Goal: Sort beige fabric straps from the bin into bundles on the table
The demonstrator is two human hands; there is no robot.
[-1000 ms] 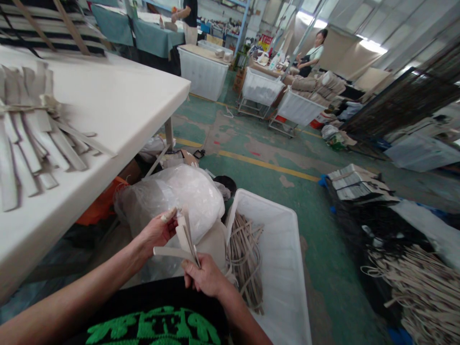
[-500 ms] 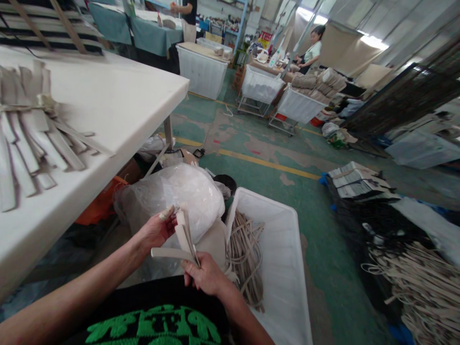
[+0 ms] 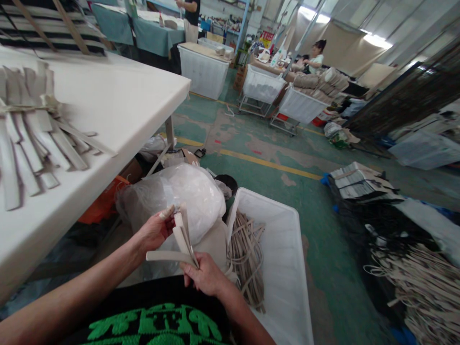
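Several flat beige fabric strips (image 3: 184, 235) fan out from my right hand (image 3: 205, 274), which is closed around their lower ends. One strip sticks out to the left, apart from the others. My left hand (image 3: 160, 229) is at the upper ends of the upright strips, its fingers curled against them; a pale covering wraps a fingertip. Just behind both hands is a clear plastic bag (image 3: 196, 189) with whitish contents. A white plastic bin (image 3: 283, 249) stands to the right of my right hand, with long thin beige strips (image 3: 247, 258) heaped along its left side.
A white-topped table (image 3: 118, 103) at left bears a tied bundle of beige strips (image 3: 34, 127). Piles of cord-like strips (image 3: 431, 287) and a bound stack (image 3: 362, 182) lie at right. Wheeled bins (image 3: 264, 86) stand farther back, near two people at work tables.
The loose strip end and the strip tips have shifted slightly left. Both hands keep nearly the same place. In the background, a person at the table has leaned lower.
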